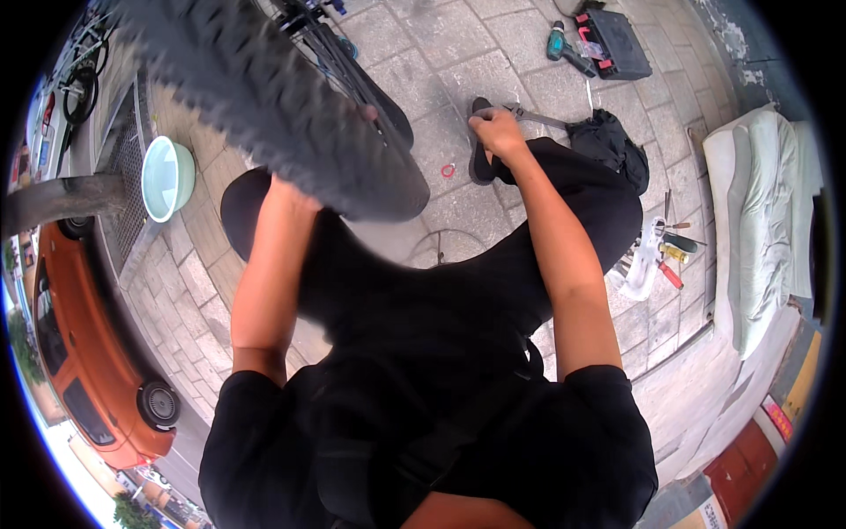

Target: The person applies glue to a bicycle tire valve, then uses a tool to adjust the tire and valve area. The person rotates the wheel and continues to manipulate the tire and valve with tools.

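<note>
A bicycle wheel with a knobby black tyre point(300, 115) stands tilted at the upper left, close in front of me and slightly blurred. My left hand point(293, 196) grips it from its lower left side. Most of that hand's fingers are hidden behind the tyre. My right hand point(499, 132) is closed, with its knuckles up, above a dark shoe point(481, 165) by my right knee. What it holds, if anything, cannot be made out. Beside it a grey strap point(542, 118) runs to a black bag point(608, 150). A small red ring point(448, 170) lies on the paving between my legs.
A teal cordless drill point(569, 51) and a black tool case point(615, 44) lie at the far right. Hand tools point(670, 260) rest on a white cloth right of my knee. On the left are a pale green basin point(167, 179), a trunk point(66, 204) and an orange car point(97, 353).
</note>
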A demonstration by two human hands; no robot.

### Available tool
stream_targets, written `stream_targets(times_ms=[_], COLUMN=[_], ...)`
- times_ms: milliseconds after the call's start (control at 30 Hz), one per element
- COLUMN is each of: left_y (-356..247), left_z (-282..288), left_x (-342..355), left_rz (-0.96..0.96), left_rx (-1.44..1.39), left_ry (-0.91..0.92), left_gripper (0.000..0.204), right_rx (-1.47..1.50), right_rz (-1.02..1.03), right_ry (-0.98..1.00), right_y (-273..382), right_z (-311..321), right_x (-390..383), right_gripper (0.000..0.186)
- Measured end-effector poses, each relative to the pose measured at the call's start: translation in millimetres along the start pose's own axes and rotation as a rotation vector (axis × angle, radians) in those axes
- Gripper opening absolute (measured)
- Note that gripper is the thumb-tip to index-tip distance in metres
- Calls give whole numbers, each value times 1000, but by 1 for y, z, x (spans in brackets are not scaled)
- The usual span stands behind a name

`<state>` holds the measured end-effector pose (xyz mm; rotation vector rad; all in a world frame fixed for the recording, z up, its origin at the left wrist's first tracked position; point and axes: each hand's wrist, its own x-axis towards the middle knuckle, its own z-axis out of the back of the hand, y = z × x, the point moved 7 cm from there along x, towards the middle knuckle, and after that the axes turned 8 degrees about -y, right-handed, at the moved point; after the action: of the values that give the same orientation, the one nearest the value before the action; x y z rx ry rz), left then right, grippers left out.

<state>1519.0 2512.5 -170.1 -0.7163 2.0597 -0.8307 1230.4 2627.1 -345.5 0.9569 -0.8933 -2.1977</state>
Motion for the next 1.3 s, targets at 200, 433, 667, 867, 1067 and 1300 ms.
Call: stream_targets(times_ms=[200,433,667,867,1067,1300], left_y=[7,18,18,20,25,27], left_z=[-15,3,-4,1,2,-1], left_x=[-21,-8,-4,1,11,9], left_rz=[34,59,107,39,-40,24], left_rx=[77,75,259,408,353,262], left_ry=[16,-27,-112,-129,-30,-8], left_gripper=[76,77,82,96,71,78], right_rx=[-498,-820,-860,-641,-70,507], right_rz=[52,423,474,274,175,174], right_ry=[194,414,465,375,162,581], right_y=[-115,-141,-184,-173,-41,147], right_z=[-102,-176,-190,-180,-110,-30], right_x=[29,15,26,34,77,-46], right_gripper=[36,30,23,29,37,30])
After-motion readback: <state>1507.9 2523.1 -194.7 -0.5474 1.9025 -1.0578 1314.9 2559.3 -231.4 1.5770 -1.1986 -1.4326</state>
